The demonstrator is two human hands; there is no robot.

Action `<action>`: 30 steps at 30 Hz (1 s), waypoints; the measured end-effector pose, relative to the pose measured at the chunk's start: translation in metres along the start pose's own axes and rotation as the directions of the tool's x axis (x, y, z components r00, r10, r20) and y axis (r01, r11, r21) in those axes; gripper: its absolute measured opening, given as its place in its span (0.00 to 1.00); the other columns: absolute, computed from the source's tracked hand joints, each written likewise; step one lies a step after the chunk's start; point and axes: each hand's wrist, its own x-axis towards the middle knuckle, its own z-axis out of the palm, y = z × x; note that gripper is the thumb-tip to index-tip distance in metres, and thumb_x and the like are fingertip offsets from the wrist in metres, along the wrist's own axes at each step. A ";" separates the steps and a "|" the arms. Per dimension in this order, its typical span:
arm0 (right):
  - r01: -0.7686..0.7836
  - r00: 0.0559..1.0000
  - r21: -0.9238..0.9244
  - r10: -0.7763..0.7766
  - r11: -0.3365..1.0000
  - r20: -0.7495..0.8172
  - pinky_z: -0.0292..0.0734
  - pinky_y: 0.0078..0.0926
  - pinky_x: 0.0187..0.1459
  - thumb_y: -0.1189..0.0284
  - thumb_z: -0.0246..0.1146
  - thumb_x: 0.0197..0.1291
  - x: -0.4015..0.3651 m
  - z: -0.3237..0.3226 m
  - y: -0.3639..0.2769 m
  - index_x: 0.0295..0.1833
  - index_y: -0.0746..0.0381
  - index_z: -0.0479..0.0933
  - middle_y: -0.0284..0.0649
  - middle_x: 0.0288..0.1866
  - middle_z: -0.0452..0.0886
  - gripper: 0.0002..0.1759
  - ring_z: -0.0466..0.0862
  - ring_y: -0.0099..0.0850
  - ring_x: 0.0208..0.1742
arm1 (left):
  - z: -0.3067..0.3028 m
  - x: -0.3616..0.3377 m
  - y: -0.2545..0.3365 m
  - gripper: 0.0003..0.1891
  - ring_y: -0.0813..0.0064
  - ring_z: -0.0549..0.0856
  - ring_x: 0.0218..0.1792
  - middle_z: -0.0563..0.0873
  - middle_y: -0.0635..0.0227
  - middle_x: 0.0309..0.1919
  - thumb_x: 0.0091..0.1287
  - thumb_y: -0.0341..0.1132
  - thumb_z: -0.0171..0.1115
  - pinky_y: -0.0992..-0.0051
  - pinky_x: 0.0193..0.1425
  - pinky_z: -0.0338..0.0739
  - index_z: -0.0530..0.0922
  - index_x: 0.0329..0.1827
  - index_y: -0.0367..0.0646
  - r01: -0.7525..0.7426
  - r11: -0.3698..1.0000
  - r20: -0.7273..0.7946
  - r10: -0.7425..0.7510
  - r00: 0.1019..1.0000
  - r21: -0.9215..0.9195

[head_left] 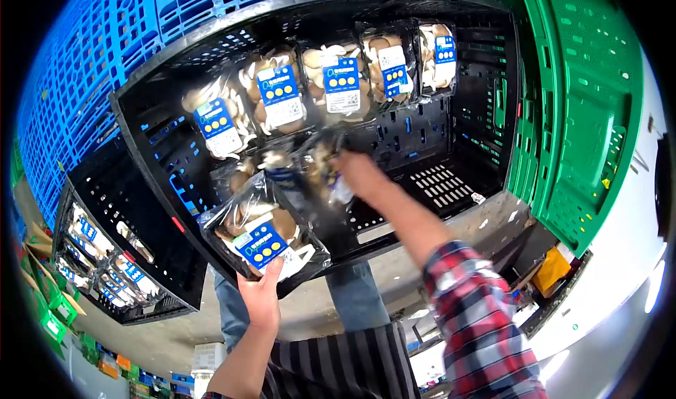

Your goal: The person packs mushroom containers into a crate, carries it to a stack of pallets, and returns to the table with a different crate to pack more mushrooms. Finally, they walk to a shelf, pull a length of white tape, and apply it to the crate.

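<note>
**Mushroom packs handled at a black crate**

A clear plastic pack of brown mushrooms with a blue label [262,243] is held at the front rim of a black perforated plastic crate [486,82]. The left hand [260,297] is clamped on the pack's near edge, fingers pressed against it. Inside the crate, a second blurred mushroom pack [320,168] is touched by the right hand [358,175]; whether its fingers are closed cannot be told. A row of similar labelled packs [341,82] is stood along the crate's far wall.

A row of packs [338,82] stands along the far wall of our crate [486,82], and before it, mid-crate, our right hand [360,175] grips a loose pack [320,168]. Our left hand [260,295] holds the near pack [262,241] at the front rim; a second crate [163,252] lies left.
</note>
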 end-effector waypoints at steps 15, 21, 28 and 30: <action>-0.315 0.949 0.757 0.185 0.573 0.255 0.69 0.25 0.48 0.55 0.57 0.59 0.012 0.004 -0.025 0.60 0.60 0.66 0.35 0.49 0.75 0.28 0.75 0.25 0.48 | 0.002 0.032 -0.003 0.21 0.80 0.77 0.43 0.80 0.70 0.43 0.54 0.28 0.67 0.79 0.52 0.70 0.71 0.50 0.39 0.029 0.998 -0.072 -0.033 0.997 -0.054; -0.539 0.840 0.708 0.231 0.457 0.491 0.69 0.24 0.40 0.47 0.56 0.57 0.018 0.006 -0.036 0.49 0.58 0.71 0.33 0.37 0.76 0.27 0.73 0.24 0.39 | -0.006 0.048 -0.009 0.21 0.80 0.78 0.42 0.80 0.70 0.42 0.54 0.27 0.67 0.79 0.51 0.71 0.72 0.51 0.40 0.067 0.997 -0.017 -0.067 0.998 -0.038; -0.505 0.852 0.762 0.091 0.406 0.516 0.69 0.29 0.44 0.48 0.55 0.58 0.010 0.002 -0.024 0.51 0.60 0.69 0.35 0.42 0.74 0.28 0.72 0.26 0.44 | -0.005 0.066 -0.016 0.22 0.79 0.78 0.44 0.80 0.70 0.43 0.54 0.28 0.67 0.78 0.52 0.70 0.72 0.52 0.41 0.120 0.993 0.033 -0.119 0.992 -0.008; -0.573 0.819 0.756 0.170 0.318 0.549 0.69 0.30 0.46 0.46 0.56 0.56 0.010 -0.002 -0.030 0.54 0.60 0.68 0.37 0.46 0.74 0.31 0.72 0.28 0.45 | -0.007 0.068 -0.014 0.22 0.79 0.78 0.44 0.80 0.71 0.43 0.54 0.28 0.67 0.78 0.52 0.70 0.72 0.52 0.41 0.122 0.993 0.040 -0.122 0.992 0.005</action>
